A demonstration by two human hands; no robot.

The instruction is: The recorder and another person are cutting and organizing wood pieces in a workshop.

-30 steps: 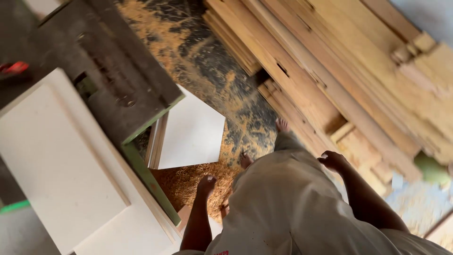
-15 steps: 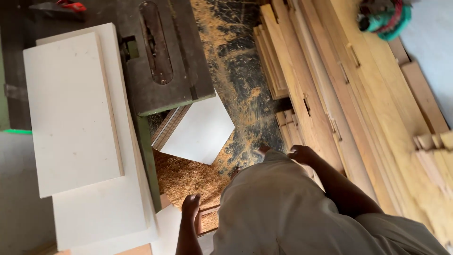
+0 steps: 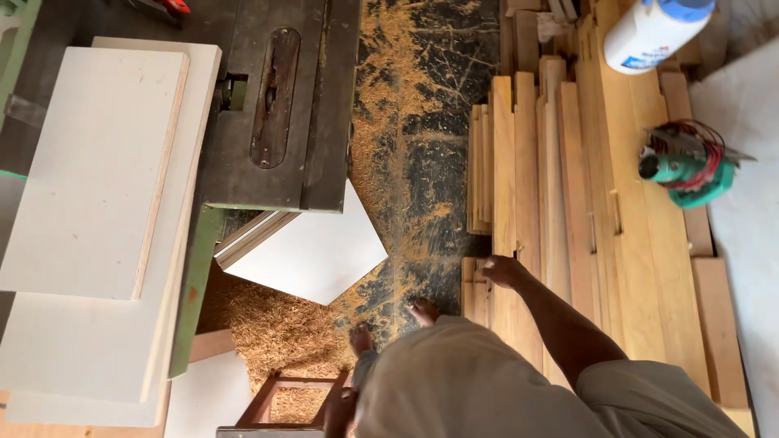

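Observation:
My right hand (image 3: 501,271) reaches out over a stack of long wooden planks (image 3: 568,203) lying on the floor. Its fingers curl at the near end of one plank; whether they grip it is unclear. My left hand (image 3: 341,408) hangs low at the bottom edge, against the corner of a small red-brown wooden frame (image 3: 272,397) filled with sawdust. Its fingers are hard to make out. My bare feet (image 3: 422,310) stand on the sawdust-strewn dark floor (image 3: 430,146) between the planks and a table saw (image 3: 280,105).
White boards (image 3: 89,178) are stacked on the saw table at left. Another white panel (image 3: 312,255) leans under its edge above a sawdust heap (image 3: 268,324). A green power tool (image 3: 690,170) and a white bottle (image 3: 653,32) lie on the planks at right.
The view has swung so the saw table and planks now run up and down. My right hand has moved from beside my body out onto the planks. My left hand has dropped to the wooden frame.

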